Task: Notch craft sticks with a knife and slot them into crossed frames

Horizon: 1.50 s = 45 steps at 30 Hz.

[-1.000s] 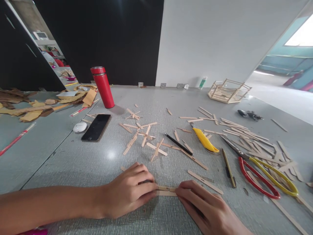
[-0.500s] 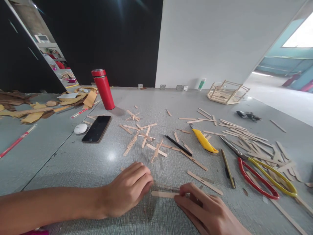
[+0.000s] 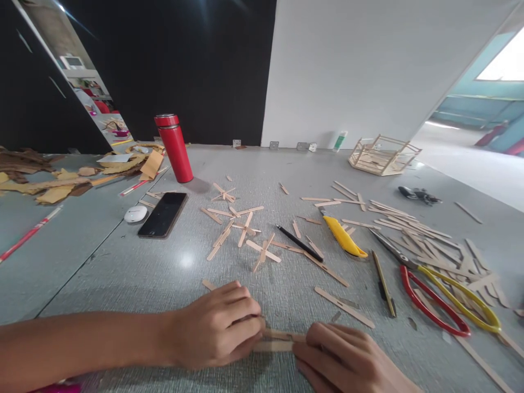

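Two wooden craft sticks lie side by side between my hands, close to the near edge of the view. The farther craft stick (image 3: pixel 282 333) runs from my left fingers to my right fingers. My left hand (image 3: pixel 223 327) is closed on its left end, the fingertips partly hidden. The nearer craft stick (image 3: pixel 275 346) reaches into my right hand (image 3: pixel 344 352), whose curled fingers grip the right ends of both. Another craft stick (image 3: pixel 209 284) shows partly behind my left hand. Beyond are several crossed-stick pieces, one of them a star-shaped piece (image 3: pixel 263 251), and a loose notched stick (image 3: pixel 344 307).
A black pen (image 3: pixel 299 243), yellow utility knife (image 3: pixel 343 236) and red-and-yellow-handled scissors (image 3: pixel 434 300) lie ahead and right, by a stick pile (image 3: pixel 442 245). A phone (image 3: pixel 162 215), earbud case (image 3: pixel 135 214) and red flask (image 3: pixel 175 150) stand left. A stick frame (image 3: pixel 383 155) sits at the back right.
My left hand has shifted slightly right, nearer my right hand. The sticks have come toward me, and the farther one now shows more plainly between both hands.
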{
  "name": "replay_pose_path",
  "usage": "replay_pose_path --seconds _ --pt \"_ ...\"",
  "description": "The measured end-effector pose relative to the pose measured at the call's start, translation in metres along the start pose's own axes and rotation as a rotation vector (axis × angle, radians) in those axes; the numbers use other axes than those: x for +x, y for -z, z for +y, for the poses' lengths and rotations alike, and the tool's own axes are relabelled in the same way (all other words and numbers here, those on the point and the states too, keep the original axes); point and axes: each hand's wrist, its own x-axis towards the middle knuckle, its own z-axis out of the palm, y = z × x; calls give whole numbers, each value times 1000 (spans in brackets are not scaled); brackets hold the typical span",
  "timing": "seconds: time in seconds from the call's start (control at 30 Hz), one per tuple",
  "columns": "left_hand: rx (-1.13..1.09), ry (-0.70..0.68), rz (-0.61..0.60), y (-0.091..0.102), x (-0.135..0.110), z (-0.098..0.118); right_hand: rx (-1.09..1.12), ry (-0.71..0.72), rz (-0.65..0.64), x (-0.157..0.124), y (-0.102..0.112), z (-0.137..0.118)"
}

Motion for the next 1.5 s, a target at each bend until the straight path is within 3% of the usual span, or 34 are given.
replay_pose_path --seconds 0.27,0.43,0.5,0.6,0.73,1.07,1.5 --pt "60 -49 -64 -1 -4 6 2 -81 136 0 -4 4" --pt "-22 195 83 -1 -4 3 71 -186 144 -6 -7 8" --pt "-113 251 88 1 -2 1 88 -216 136 -6 -8 10" --pt "-216 124 -20 2 1 -1 127 -242 115 -4 -9 12" --pt "-137 -24 -109 2 0 -1 165 -255 107 -3 -8 12" --pt "-44 -19 -94 -2 -3 0 220 -290 48 -6 -10 15" --pt "-33 -24 -166 1 -2 0 123 -220 134 -8 -12 15"
